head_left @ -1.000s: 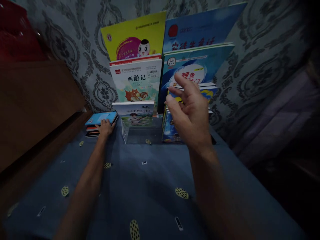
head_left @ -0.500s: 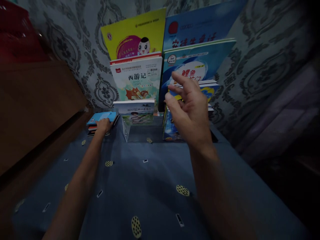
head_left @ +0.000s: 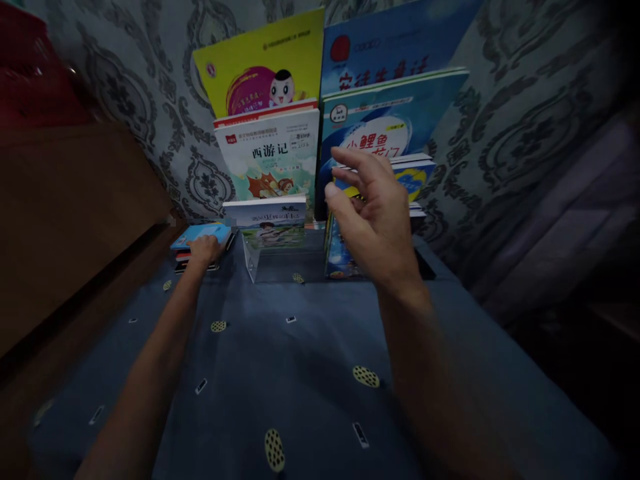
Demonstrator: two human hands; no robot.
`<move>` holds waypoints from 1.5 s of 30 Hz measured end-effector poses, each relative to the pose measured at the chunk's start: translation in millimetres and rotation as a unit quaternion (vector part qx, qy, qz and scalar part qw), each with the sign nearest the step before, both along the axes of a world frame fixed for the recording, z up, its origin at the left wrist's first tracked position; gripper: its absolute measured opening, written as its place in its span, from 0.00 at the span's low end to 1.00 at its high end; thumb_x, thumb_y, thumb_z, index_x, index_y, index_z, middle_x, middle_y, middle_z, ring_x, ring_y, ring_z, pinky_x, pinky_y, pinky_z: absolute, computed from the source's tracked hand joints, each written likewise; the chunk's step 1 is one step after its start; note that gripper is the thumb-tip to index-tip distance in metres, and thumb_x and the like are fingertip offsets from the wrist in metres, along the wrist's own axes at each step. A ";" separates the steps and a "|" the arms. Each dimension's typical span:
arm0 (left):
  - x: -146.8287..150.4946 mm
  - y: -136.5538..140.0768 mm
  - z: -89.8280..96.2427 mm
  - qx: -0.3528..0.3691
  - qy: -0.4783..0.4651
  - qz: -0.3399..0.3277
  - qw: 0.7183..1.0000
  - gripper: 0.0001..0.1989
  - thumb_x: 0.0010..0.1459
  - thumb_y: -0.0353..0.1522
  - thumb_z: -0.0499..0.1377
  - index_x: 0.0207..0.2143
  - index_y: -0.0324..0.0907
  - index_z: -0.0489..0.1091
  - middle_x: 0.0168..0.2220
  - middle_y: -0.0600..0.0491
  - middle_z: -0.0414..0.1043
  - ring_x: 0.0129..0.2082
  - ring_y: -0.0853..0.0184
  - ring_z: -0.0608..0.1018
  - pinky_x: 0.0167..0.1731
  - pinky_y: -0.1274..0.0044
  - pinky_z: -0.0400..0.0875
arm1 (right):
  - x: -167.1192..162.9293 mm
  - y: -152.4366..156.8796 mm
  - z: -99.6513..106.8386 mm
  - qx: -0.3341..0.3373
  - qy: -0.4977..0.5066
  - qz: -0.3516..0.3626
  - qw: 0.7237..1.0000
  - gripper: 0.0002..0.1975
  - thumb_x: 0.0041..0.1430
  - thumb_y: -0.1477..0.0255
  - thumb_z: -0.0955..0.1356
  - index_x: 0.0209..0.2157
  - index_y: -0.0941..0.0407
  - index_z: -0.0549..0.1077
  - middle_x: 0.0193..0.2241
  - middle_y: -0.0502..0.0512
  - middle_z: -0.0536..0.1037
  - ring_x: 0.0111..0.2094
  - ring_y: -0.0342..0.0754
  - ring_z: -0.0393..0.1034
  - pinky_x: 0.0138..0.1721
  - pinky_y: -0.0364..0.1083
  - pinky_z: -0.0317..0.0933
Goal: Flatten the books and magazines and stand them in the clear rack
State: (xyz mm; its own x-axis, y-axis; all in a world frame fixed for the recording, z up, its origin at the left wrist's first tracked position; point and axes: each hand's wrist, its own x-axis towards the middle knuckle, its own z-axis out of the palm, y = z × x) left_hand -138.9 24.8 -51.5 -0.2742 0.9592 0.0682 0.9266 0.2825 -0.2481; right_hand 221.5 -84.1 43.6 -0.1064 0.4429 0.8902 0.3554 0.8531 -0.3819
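Changed since a second ago: the fingers of my left grip (head_left: 205, 249), then spread over the cover, are now curled in with knuckles up; the standing books sit a little higher in the frame.

Left forearm (head_left: 150, 353): stretched up from the lower left of the frame.

Right forearm (head_left: 415, 367): raised from the lower right. My right grip (head_left: 377, 213) hangs in the centre right, thumb and forefinger moderately apart, other fingers bent; whether it touches the books behind I cannot tell.

Blue-covered book (head_left: 195, 231): left of centre, top of a small pile, partly under my left grip, which rests on its right part. Whether those fingers close on it I cannot tell. Beneath it: a red-edged book (head_left: 183, 255) and darker ones.

Clear stand (head_left: 252, 260), centre: landscape-cover book (head_left: 273, 233) in front, white-topped storybook (head_left: 267, 157) behind, yellow book (head_left: 295, 53) at the back.

Right column: large blue book (head_left: 375, 47), teal book (head_left: 425, 107), blue-and-yellow book (head_left: 417, 179); my right grip hides part of the last two.

Surroundings: blue patterned cloth (head_left: 300, 387) below; brown wooden panel (head_left: 65, 220), left; patterned wallpaper (head_left: 115, 93) behind; red object (head_left: 30, 73), upper left.
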 end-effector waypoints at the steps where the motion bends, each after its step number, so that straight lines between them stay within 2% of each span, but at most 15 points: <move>1: -3.8 -4.1 0.9 0.000 0.005 0.001 1.000 0.27 0.64 0.43 0.49 0.55 0.33 0.72 0.55 0.29 0.72 0.56 0.42 0.73 0.55 0.50 0.62 | 0.1 -0.2 0.4 0.001 0.002 -0.003 1.000 0.21 0.71 0.57 0.59 0.61 0.45 0.64 0.61 0.58 0.65 0.59 0.60 0.67 0.48 0.58 0.74; 6: -22.4 -20.5 4.8 -0.012 0.023 0.004 1.000 0.27 0.61 0.43 0.52 0.53 0.33 0.73 0.54 0.31 0.73 0.55 0.43 0.74 0.54 0.53 0.64 | 0.5 -3.0 3.6 -0.007 0.003 -0.015 1.000 0.20 0.71 0.57 0.60 0.59 0.47 0.66 0.60 0.60 0.66 0.58 0.59 0.68 0.54 0.60 0.71; 10: -24.3 -19.2 1.4 -0.005 0.021 0.004 1.000 0.30 0.60 0.44 0.53 0.59 0.35 0.66 0.61 0.32 0.66 0.58 0.44 0.71 0.53 0.56 0.67 | -0.1 -6.2 5.0 -0.022 0.009 -0.011 1.000 0.20 0.70 0.57 0.60 0.59 0.47 0.67 0.61 0.60 0.65 0.59 0.59 0.67 0.53 0.59 0.71; 13: -17.2 -12.0 -6.8 0.007 0.013 0.015 1.000 0.30 0.60 0.40 0.53 0.62 0.34 0.61 0.60 0.31 0.66 0.57 0.46 0.72 0.52 0.58 0.68 | 0.2 -8.2 5.8 -0.036 0.014 -0.008 0.999 0.19 0.70 0.58 0.61 0.58 0.48 0.69 0.61 0.60 0.65 0.61 0.60 0.65 0.51 0.59 0.73; 17: -8.6 -5.8 -17.4 0.027 0.011 0.025 0.999 0.24 0.62 0.31 0.49 0.59 0.31 0.63 0.56 0.28 0.69 0.56 0.46 0.74 0.51 0.58 0.68 | 2.8 -8.7 7.0 -0.041 0.019 -0.007 0.999 0.18 0.69 0.59 0.62 0.55 0.48 0.71 0.59 0.60 0.67 0.61 0.60 0.65 0.48 0.59 0.74; 21: -7.8 -10.8 -21.2 0.037 0.019 0.013 0.999 0.22 0.64 0.28 0.46 0.58 0.30 0.64 0.54 0.28 0.70 0.55 0.46 0.75 0.50 0.63 0.69 | 3.5 -9.1 8.4 -0.048 0.018 -0.004 0.999 0.17 0.69 0.60 0.62 0.55 0.49 0.71 0.59 0.60 0.67 0.61 0.59 0.65 0.48 0.58 0.74; 26: -9.9 -35.5 -22.7 0.033 0.035 -0.016 0.999 0.22 0.64 0.26 0.44 0.58 0.31 0.64 0.53 0.31 0.71 0.54 0.47 0.75 0.49 0.63 0.70 | 1.0 -13.2 10.7 -0.054 0.004 0.005 0.999 0.16 0.69 0.61 0.62 0.53 0.50 0.72 0.58 0.60 0.68 0.63 0.60 0.62 0.48 0.58 0.74; 32: -12.8 -83.6 -31.6 0.027 0.043 -0.052 0.997 0.22 0.63 0.24 0.45 0.58 0.38 0.64 0.56 0.37 0.69 0.56 0.51 0.72 0.50 0.65 0.69 | -4.0 -18.4 12.1 -0.044 -0.002 0.028 0.999 0.16 0.69 0.62 0.62 0.52 0.50 0.74 0.56 0.59 0.70 0.60 0.59 0.65 0.47 0.58 0.74; 35: -12.4 -102.0 -37.0 0.026 0.040 -0.053 0.997 0.24 0.62 0.24 0.47 0.59 0.39 0.62 0.58 0.38 0.67 0.59 0.52 0.69 0.52 0.65 0.69 | -17.7 -27.1 12.7 -0.051 -0.013 0.049 0.997 0.15 0.70 0.66 0.61 0.51 0.51 0.74 0.53 0.58 0.72 0.56 0.57 0.69 0.49 0.58 0.73; 37: -10.3 -107.4 -39.7 0.031 0.038 -0.046 0.998 0.24 0.61 0.24 0.47 0.61 0.38 0.60 0.58 0.37 0.66 0.60 0.51 0.68 0.53 0.61 0.67 | -32.4 -36.5 11.4 -0.053 -0.036 0.070 0.995 0.14 0.69 0.70 0.61 0.50 0.52 0.74 0.52 0.58 0.73 0.56 0.55 0.68 0.52 0.58 0.70; 41: -1.9 -102.2 -44.3 0.061 0.027 -0.008 0.998 0.25 0.64 0.31 0.47 0.63 0.35 0.57 0.58 0.32 0.65 0.56 0.46 0.70 0.54 0.52 0.64 | -61.9 -57.3 -5.8 -0.091 -0.179 0.118 0.973 0.13 0.69 0.74 0.61 0.48 0.55 0.74 0.49 0.59 0.75 0.52 0.53 0.71 0.53 0.54 0.68; 43: 3.1 -95.4 -46.9 0.075 0.019 0.008 0.997 0.28 0.64 0.34 0.48 0.64 0.33 0.55 0.58 0.31 0.65 0.56 0.43 0.70 0.54 0.50 0.62 | -68.8 -65.5 -27.4 -0.134 -0.279 0.114 0.944 0.13 0.70 0.74 0.60 0.48 0.58 0.74 0.47 0.61 0.76 0.47 0.54 0.73 0.48 0.54 0.70; 45: 7.3 -88.9 -49.6 0.076 0.017 0.013 0.997 0.30 0.65 0.34 0.47 0.66 0.31 0.52 0.60 0.28 0.63 0.58 0.41 0.69 0.54 0.51 0.63 | -66.9 -71.4 -58.3 -0.164 -0.366 0.103 0.910 0.11 0.70 0.74 0.61 0.46 0.59 0.74 0.45 0.63 0.76 0.46 0.55 0.74 0.47 0.55 0.70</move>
